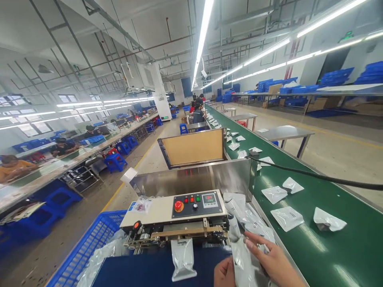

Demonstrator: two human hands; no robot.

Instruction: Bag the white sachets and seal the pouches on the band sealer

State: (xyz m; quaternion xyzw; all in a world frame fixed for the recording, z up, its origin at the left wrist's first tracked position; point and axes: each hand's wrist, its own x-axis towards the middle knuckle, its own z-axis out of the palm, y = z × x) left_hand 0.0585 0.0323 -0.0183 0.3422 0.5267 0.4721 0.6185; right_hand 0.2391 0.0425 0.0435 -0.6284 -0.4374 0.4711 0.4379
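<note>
My right hand point(273, 261) comes in at the bottom right with its fingers stretched over a clear plastic pouch point(241, 261) that it holds. Only a small part of my left hand point(224, 274) shows at the bottom edge, closed against the same pouch from the left. Both hands sit just in front of the sealing machine point(175, 217), which has a control panel point(197, 203) with a red knob, buttons and a display. Another sealed pouch point(183, 259) lies on the machine's dark blue belt point(149, 269). A pile of pouches point(245, 215) lies beside the machine, by my right hand.
A long green conveyor point(329, 247) runs away on the right, carrying several sealed pouches. A black cable point(314, 175) crosses it. A blue basket point(89, 247) with bags stands at the lower left. Other people sit at benches on the left and far ahead.
</note>
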